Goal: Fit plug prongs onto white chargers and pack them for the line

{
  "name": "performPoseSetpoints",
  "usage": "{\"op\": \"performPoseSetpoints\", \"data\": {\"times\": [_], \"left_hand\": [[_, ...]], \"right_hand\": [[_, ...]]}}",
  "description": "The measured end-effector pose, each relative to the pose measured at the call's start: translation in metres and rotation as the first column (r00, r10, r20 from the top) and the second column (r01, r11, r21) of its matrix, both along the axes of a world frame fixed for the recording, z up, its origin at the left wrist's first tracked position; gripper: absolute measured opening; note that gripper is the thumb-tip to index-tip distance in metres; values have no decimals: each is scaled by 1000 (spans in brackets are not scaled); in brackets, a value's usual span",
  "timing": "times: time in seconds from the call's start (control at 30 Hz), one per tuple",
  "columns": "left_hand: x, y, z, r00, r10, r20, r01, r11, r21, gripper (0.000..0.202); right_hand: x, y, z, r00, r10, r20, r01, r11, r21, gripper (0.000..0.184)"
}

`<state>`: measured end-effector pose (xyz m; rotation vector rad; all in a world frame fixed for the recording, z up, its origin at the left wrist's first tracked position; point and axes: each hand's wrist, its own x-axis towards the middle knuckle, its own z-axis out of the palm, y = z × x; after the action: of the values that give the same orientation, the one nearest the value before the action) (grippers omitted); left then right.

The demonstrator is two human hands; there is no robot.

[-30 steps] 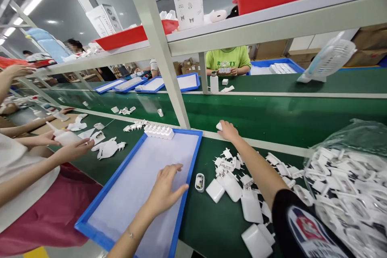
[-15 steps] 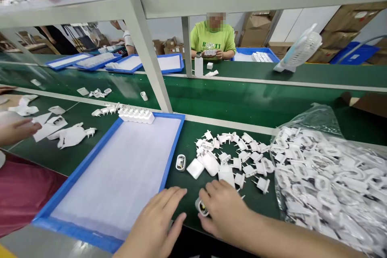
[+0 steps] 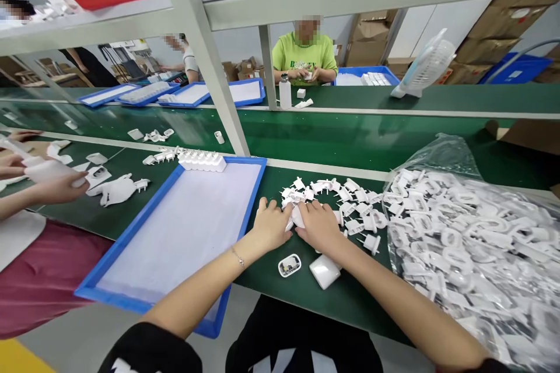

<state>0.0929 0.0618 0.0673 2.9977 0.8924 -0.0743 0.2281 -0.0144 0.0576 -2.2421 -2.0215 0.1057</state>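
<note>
Both my hands meet at the near edge of a heap of small white plug parts (image 3: pixel 345 204) on the green bench. My left hand (image 3: pixel 270 224) and my right hand (image 3: pixel 319 226) are closed together on one white charger shell (image 3: pixel 297 217) between them. An open charger body (image 3: pixel 289 265) and a white charger block (image 3: pixel 324 271) lie just in front of my wrists. Left of my hands lies a blue-rimmed tray (image 3: pixel 251 207) with a white liner, and a row of finished white chargers (image 3: pixel 202 161) stands at its far end.
A clear bag full of white plug parts (image 3: pixel 472 239) fills the right side. A grey rack post (image 3: pixel 214 87) rises behind the tray. A co-worker's hands (image 3: pixel 52 183) handle white pieces at the left. A person in green works across the green belt (image 3: pixel 350 140), near a small fan (image 3: pixel 426 67).
My hands moved from the bench's near edge forward to the heap and closed on a white shell. The open charger body now lies behind them.
</note>
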Motion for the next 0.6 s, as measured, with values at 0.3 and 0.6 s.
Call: {"op": "performPoseSetpoints", "data": {"times": [0.3,0.6], "left_hand": [[-26,-2,29,931,140,337,-74,976,-204,87],[-94,73,9,513,466,721,69,815,-576,54]], "right_hand": [[37,-3,5,781,-78,-619,239,954,182,49],[-16,106,33,557,268,-786,-66,958,280,45]]}}
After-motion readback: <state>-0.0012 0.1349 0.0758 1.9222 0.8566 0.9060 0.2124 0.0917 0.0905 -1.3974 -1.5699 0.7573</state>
